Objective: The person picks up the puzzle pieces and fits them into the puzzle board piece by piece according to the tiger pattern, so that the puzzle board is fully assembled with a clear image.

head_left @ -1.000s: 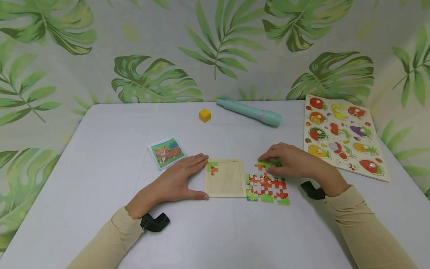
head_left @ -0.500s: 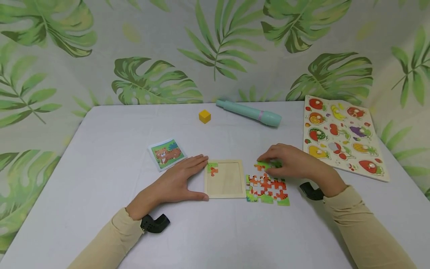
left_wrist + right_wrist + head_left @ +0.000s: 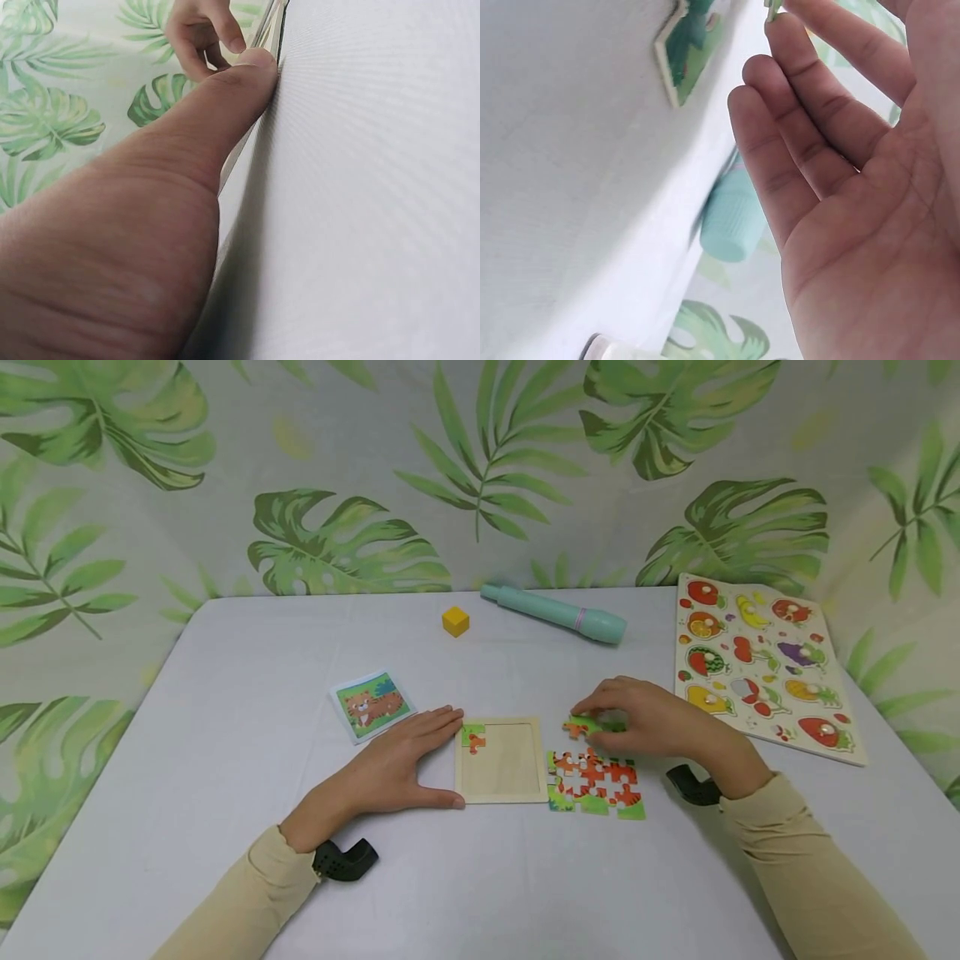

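My left hand (image 3: 386, 768) lies flat beside the square wooden puzzle tray (image 3: 501, 799), fingertips at its upper left corner and thumb at its lower left corner. A green and orange piece (image 3: 474, 738) sits in the tray's upper left corner. Right of the tray, my right hand (image 3: 656, 718) pinches a green and orange puzzle piece (image 3: 576, 727); the right wrist view shows only that piece's edge at the fingertips. Under this hand a dark green piece (image 3: 694, 52) rests on the table. Several loose orange and green pieces (image 3: 592, 774) lie together just below.
A picture card of a bear-like animal (image 3: 373, 703) lies beyond my left hand. Farther back are a yellow cube (image 3: 455, 621) and a teal flashlight-shaped object (image 3: 558, 612). A fruit knob-puzzle board (image 3: 761, 668) lies at the right. Leaf-print cloth (image 3: 480, 468) hangs behind the white table.
The pinched piece has shifted slightly left and apart from the loose group, with my right hand moving a little. My left hand stays at the tray.
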Tool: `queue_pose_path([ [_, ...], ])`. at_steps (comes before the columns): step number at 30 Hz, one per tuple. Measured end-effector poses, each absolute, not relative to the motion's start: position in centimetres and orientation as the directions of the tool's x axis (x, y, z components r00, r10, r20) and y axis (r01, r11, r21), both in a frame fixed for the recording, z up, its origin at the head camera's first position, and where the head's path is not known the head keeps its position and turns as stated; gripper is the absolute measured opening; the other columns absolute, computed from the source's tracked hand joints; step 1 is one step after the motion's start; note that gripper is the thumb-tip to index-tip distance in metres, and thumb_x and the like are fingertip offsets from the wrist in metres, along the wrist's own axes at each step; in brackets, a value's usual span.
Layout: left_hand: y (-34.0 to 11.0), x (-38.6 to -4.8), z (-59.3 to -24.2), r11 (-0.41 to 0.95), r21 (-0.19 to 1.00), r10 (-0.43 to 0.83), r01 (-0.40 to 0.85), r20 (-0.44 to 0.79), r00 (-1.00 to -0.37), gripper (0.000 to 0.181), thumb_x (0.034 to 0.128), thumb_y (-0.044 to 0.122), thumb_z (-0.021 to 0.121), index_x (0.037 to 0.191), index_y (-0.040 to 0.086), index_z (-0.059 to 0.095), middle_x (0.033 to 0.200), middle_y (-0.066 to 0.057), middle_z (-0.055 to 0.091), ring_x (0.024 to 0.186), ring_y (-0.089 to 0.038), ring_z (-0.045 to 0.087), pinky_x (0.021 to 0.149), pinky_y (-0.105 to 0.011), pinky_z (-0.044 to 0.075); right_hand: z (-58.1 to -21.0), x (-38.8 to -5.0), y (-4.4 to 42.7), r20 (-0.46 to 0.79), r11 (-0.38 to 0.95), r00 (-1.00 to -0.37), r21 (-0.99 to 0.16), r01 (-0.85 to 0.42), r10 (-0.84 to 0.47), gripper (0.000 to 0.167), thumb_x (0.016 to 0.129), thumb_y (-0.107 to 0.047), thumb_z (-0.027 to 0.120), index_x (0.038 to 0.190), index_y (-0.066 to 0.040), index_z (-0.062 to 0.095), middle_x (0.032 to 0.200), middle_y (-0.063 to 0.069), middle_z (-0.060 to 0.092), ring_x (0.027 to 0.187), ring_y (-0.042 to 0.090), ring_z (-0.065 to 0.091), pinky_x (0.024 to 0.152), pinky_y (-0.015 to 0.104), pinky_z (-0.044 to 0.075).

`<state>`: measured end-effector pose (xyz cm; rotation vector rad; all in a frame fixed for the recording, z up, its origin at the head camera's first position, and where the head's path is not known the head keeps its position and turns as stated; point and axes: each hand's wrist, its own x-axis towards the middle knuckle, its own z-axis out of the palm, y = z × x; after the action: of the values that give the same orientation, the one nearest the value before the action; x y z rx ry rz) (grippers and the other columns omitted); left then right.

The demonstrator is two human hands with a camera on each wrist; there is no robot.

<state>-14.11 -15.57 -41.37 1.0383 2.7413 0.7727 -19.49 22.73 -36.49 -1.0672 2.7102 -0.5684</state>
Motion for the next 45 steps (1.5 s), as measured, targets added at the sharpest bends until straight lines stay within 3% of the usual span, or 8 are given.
queue_pose_path([
  [45,-15.6,-14.2,-41.4,0.642,0.488,0.646,0.592,0.072,-0.760,0.106,0.0800,0.065,0.080,0.160,0.009,0.038,0.167,0.000,0.034,0.157,-0.020,0.026,0.126,-0.046,0.026,-35.0,-19.8,18.9,0.018,0.595,-0.666,-0.433,-0.677,-0.746,0.032,0.089,-0.018,0.080,0.120,-0.016,0.076,0.106,-0.008,0.069,0.103,0.016,0.063,0.091,0.041,0.055],
])
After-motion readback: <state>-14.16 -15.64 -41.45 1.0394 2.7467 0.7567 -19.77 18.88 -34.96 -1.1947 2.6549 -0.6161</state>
